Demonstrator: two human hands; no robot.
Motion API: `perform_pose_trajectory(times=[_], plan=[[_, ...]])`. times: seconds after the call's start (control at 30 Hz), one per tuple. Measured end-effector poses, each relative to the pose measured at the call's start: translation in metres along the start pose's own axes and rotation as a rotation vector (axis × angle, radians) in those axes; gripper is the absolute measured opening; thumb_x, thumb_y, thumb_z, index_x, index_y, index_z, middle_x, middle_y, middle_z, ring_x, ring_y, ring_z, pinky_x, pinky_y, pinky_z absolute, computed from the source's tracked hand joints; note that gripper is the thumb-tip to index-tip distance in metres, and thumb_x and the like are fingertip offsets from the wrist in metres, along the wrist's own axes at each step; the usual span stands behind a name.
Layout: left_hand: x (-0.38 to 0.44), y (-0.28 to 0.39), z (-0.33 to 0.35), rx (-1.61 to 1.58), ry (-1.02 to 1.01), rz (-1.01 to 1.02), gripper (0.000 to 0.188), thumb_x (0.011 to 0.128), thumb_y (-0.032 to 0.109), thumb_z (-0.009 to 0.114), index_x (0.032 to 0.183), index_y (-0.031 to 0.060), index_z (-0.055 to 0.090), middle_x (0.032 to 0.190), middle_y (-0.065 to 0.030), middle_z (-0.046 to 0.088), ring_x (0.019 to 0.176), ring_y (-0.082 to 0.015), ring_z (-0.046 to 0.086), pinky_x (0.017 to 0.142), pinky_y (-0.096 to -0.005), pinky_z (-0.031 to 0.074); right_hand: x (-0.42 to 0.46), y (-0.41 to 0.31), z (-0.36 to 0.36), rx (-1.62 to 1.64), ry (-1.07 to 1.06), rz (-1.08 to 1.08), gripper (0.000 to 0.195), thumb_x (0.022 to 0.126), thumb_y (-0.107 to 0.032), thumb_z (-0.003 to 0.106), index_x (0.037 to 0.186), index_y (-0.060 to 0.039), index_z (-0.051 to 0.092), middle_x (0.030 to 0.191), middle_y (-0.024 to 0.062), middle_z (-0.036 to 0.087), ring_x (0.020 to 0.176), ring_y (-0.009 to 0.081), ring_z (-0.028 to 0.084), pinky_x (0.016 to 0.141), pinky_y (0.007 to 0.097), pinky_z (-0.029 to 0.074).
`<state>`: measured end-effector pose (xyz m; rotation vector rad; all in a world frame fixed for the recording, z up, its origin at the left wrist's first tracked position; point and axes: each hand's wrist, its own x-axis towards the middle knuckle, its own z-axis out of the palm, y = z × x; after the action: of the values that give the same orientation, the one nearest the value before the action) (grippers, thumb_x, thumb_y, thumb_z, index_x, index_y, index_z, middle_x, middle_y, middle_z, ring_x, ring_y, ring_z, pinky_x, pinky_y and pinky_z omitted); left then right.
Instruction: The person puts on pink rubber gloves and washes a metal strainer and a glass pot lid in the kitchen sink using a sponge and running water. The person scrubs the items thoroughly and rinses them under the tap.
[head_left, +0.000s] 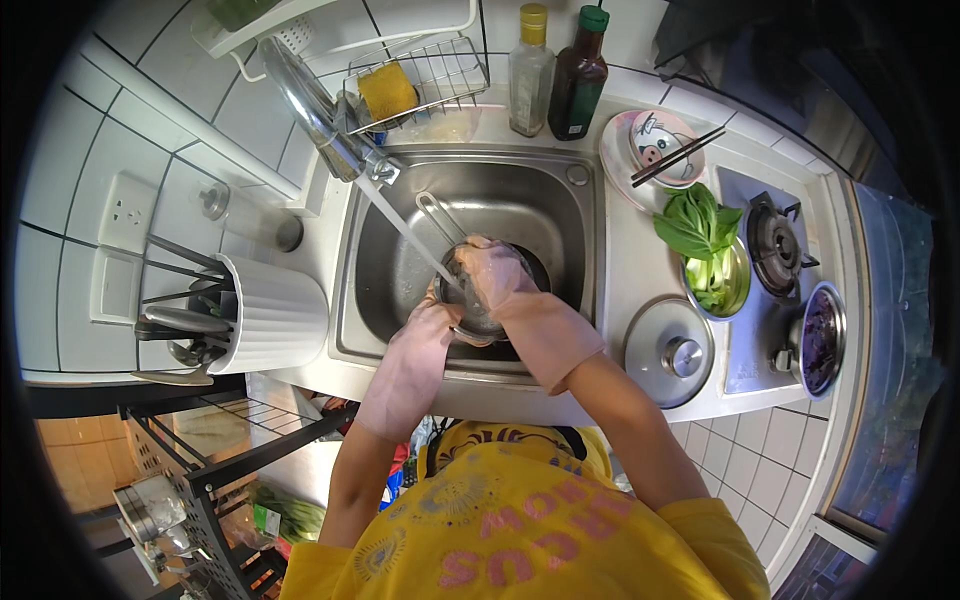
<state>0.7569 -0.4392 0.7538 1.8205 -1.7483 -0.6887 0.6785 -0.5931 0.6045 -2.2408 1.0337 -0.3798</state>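
Both my hands wear pale pink gloves over the sink (555, 195). My left hand (431, 319) grips the near-left rim of a round metal pan (480, 326), which is tilted in the basin. Across the pan's mouth lies my right hand (491, 270), its fingers bent down against the inside; whether it holds anything is hidden. A long looped metal handle (435, 214) sticks out beyond the pan towards the back left. Water (401, 225) runs from the chrome faucet (330, 146) into the pan.
Left of the sink stands a white ribbed utensil holder (277, 315). Two bottles (532, 82) are behind it. To the right are a pig-face bowl (660, 142) with chopsticks (679, 156), leafy greens (701, 225) in a metal bowl, a pot lid (652, 352) and a gas burner (776, 244).
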Motion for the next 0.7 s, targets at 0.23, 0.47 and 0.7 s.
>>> perform_pose_trajectory(times=[0.23, 0.47, 0.7], plan=[[0.006, 0.008, 0.002, -0.035, -0.031, -0.116, 0.025, 0.092, 0.002, 0.038, 0.111, -0.0023, 0.053, 0.106, -0.0208, 0.056, 0.106, -0.0358, 0.052, 0.09, -0.0337, 0.041, -0.047, -0.071, -0.075, -0.032, -0.244, 0.947, 0.033, 0.093, -0.028, 0.055, 0.118, -0.0072, 0.057, 0.128, 0.0154, 0.058, 0.118, 0.0326, 0.057, 0.091, 0.0381, 0.052], [0.029, 0.007, 0.017, -0.025, -0.109, -0.239, 0.024, 0.092, 0.002, 0.038, 0.11, -0.0023, 0.053, 0.105, -0.0212, 0.056, 0.105, -0.0365, 0.052, 0.089, -0.0347, 0.041, -0.012, 0.015, 0.01, -0.273, 0.09, 0.463, 0.023, 0.088, -0.02, 0.06, 0.107, -0.0071, 0.062, 0.114, 0.0129, 0.061, 0.104, 0.028, 0.06, 0.088, 0.035, 0.05], [0.026, -0.001, 0.01, -0.055, -0.098, -0.262, 0.023, 0.092, 0.002, 0.037, 0.109, -0.0022, 0.053, 0.105, -0.0217, 0.056, 0.105, -0.0371, 0.052, 0.089, -0.0358, 0.041, -0.001, 0.007, 0.02, 0.141, -0.03, -0.196, 0.013, 0.087, -0.014, 0.059, 0.097, -0.0063, 0.064, 0.103, 0.0082, 0.063, 0.09, 0.0221, 0.06, 0.079, 0.0318, 0.048]])
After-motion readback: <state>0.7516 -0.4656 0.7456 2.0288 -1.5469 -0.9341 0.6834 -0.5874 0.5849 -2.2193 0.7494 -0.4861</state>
